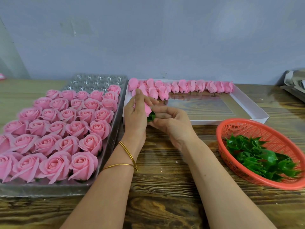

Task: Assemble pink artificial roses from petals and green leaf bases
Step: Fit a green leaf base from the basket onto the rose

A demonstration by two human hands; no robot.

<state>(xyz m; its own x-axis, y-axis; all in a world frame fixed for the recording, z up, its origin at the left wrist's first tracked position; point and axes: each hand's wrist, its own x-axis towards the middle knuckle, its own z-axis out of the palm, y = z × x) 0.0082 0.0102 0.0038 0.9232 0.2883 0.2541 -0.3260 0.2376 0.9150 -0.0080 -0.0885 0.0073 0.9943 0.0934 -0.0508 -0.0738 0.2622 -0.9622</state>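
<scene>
My left hand (136, 113) holds a closed pink rose bud (147, 109) above the wooden table, fingers wrapped round it. My right hand (171, 123) pinches a green leaf base (151, 116) against the bud's lower end. Behind the hands, a white shallow box (250, 106) holds a row of several unassembled pink buds (183, 86) along its far edge. A red plastic basket (257, 128) at the right holds several green leaf bases (259, 156). At the left, a clear plastic tray (97, 80) is nearly full of finished pink roses (66, 128).
A grey wall stands behind the table (165, 187). Grey folded packaging (295, 83) lies at the far right edge. A small pink object (2, 76) shows at the far left edge. Gold bangles (128, 156) circle my left wrist.
</scene>
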